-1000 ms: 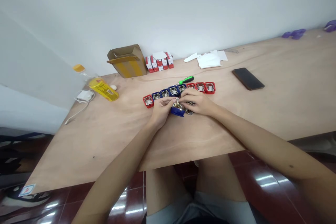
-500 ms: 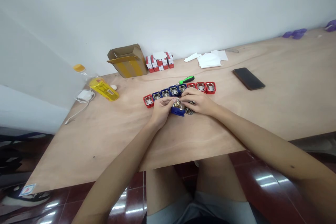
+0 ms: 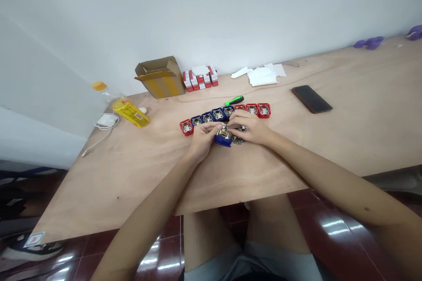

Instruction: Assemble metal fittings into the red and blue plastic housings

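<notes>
Between my hands is a blue battery terminal clamp [image 3: 223, 140], its plastic cover down and its metal clip facing up. My left hand [image 3: 202, 139] grips it from the left, thumb at the metal part. My right hand [image 3: 249, 126] is closed in a pinch at the clip's top right; what its fingertips hold is too small to tell. Under the right fingers lies a pile of small metal parts [image 3: 238, 140], partly hidden. Just beyond both hands runs a row of similar clamps, several blue [image 3: 218, 114] and several red [image 3: 264, 109].
A green-handled screwdriver [image 3: 234, 100] lies behind the row. Farther back are an open cardboard box [image 3: 163, 84], small red-white boxes [image 3: 201, 80] and white papers [image 3: 263, 75]. A yellow bottle [image 3: 130, 112] and white cable [image 3: 107, 120] are left; a phone [image 3: 311, 99] is right.
My right fingertips have shifted slightly at the top of the blue clamp, and its metal clip shows at a slightly different angle. Both hands otherwise stay in place.
</notes>
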`<state>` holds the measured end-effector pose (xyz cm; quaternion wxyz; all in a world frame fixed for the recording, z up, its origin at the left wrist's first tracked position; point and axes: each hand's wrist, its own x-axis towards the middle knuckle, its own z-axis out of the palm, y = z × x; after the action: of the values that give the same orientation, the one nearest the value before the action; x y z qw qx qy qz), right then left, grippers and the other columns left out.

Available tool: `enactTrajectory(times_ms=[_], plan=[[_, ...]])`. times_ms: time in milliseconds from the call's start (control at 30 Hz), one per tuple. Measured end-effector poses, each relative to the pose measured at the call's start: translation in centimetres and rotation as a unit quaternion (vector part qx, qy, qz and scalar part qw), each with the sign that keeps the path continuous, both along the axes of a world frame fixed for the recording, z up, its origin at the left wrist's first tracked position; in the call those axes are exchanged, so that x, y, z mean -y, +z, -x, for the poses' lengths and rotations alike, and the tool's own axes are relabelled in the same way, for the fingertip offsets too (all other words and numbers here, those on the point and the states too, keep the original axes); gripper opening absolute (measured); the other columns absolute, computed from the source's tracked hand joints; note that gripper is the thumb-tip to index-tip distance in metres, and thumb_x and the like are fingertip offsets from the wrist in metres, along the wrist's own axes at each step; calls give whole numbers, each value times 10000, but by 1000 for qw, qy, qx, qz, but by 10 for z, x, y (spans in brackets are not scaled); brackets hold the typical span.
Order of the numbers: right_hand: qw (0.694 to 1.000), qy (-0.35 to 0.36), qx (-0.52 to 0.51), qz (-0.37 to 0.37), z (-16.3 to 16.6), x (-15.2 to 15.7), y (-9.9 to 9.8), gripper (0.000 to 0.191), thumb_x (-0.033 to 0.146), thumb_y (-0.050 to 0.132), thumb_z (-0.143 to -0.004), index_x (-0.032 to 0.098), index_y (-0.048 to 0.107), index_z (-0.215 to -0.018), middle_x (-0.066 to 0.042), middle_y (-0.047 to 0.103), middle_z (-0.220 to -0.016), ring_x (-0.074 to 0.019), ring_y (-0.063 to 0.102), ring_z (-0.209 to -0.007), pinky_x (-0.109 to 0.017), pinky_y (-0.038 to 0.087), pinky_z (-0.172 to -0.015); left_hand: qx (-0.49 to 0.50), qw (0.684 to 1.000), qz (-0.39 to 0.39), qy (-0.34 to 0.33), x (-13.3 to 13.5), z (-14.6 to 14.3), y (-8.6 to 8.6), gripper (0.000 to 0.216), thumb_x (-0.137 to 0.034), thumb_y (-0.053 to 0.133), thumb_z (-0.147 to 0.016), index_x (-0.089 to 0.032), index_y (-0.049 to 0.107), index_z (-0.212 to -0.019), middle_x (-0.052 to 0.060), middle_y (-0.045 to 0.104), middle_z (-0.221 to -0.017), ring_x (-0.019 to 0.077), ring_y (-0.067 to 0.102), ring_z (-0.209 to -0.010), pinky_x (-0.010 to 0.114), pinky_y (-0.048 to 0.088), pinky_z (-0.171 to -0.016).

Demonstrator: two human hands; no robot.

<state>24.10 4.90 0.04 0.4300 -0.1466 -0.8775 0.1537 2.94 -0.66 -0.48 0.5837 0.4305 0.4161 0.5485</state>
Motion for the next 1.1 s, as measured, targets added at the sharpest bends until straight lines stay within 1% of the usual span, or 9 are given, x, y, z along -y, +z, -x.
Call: enactTrajectory(times_ms=[100, 200, 267, 467, 633, 767, 900, 1000, 1100], plan=[[1000, -2, 2, 13, -1, 1, 0, 94, 241, 674, -1047, 216, 746, -1102, -90, 708, -1016, -243, 688, -947, -422, 614, -837, 5, 1000, 1, -3, 1, -1, 3, 409, -455, 997, -706, -147, 866, -940, 96, 841, -857, 179, 746, -715, 299, 586, -720], [1000, 3, -6, 16, -1, 2, 0, 230, 222, 659, -1055, 235, 729, -1274, -104, 705, -1119, -244, 696, -1012, -427, 633, -864, 20, 1000, -1, -2, 3, -2, 8, 403, -448, 999, -701, -151, 866, -938, 97, 843, -875, 179, 742, -714, 300, 584, -707], [1000, 7, -15, 5, 0, 3, 1, 287, 200, 632, -1064, 258, 721, -1331, -107, 696, -1161, -247, 696, -1047, -437, 639, -881, 34, 999, 4, 0, 4, -2, 10, 398, -452, 992, -710, -160, 864, -948, 91, 840, -870, 177, 731, -693, 303, 577, -682], [999, -17, -42, -6, 2, 7, 1, 180, 227, 653, -1060, 251, 761, -1202, -104, 693, -1114, -257, 697, -1043, -450, 645, -893, 69, 997, 24, 5, 7, -3, 12, 373, -415, 1003, -698, -167, 860, -937, 64, 820, -824, 148, 695, -659, 285, 556, -673], [999, -2, -51, 5, 3, 9, 2, 230, 214, 639, -1065, 236, 739, -1271, -124, 688, -1187, -263, 694, -1094, -450, 637, -928, 81, 996, 23, -4, 7, -4, 14, 358, -390, 998, -714, -152, 865, -945, 68, 818, -829, 131, 684, -674, 263, 542, -686], [998, -17, -63, 5, 3, 12, 5, 128, 214, 670, -1049, 220, 743, -1154, -103, 660, -1081, -254, 674, -1020, -440, 620, -887, 101, 994, 37, -12, 8, -3, 16, 370, -384, 1002, -715, -141, 861, -958, 69, 817, -841, 122, 683, -677, 254, 541, -699], [997, -17, -69, -1, 4, 16, 7, 226, 187, 646, -1054, 242, 713, -1263, -110, 652, -1139, -264, 665, -1057, -449, 614, -889, 114, 992, 48, -21, 10, -4, 17, 372, -370, 1003, -718, -141, 859, -974, 56, 806, -831, 112, 676, -672, 249, 543, -702], [997, -35, -73, -3, 4, 17, 7, 140, 203, 666, -1045, 246, 729, -1162, -81, 624, -1033, -248, 640, -957, -431, 606, -829, 120, 991, 60, -14, 10, -4, 17, 389, -371, 1016, -695, -144, 856, -968, 46, 803, -822, 112, 678, -660, 252, 548, -693], [996, -42, -79, -4, 5, 18, 7, 190, 209, 661, -1048, 252, 715, -1225, -78, 607, -1029, -246, 630, -944, -429, 603, -822, 121, 990, 67, -16, 10, -4, 17, 402, -371, 1017, -693, -137, 852, -975, 45, 800, -829, 112, 678, -659, 256, 548, -685]])
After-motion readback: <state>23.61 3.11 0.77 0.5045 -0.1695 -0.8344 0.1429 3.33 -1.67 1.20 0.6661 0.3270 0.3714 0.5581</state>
